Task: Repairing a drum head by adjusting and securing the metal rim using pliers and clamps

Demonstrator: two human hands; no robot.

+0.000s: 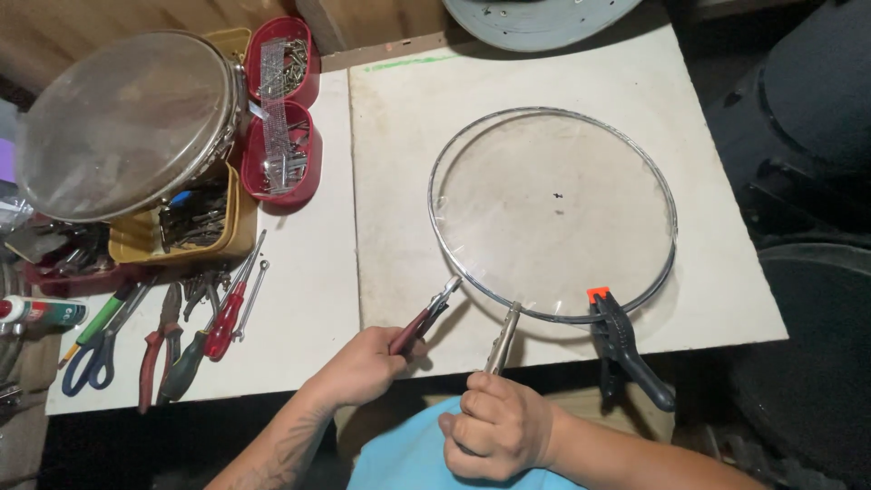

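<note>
Gripping metal hoop [553, 213] (clear round film): left hand [363, 367] fingers clamped on red-handled pliers [426, 318], right hand [497, 426] on steel pliers [503, 340].

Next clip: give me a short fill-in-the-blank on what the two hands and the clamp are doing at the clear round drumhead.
1. The left hand holds pliers with ____ handles at the hoop of the clear drumhead.
2. The right hand grips a ____-coloured tool that reaches the hoop's near edge.
3. A black spring clamp with an ____ tip pins the hoop to the white board.
4. The scissors lying left have ____ handles.

Missing words: red; silver; orange; blue
</note>
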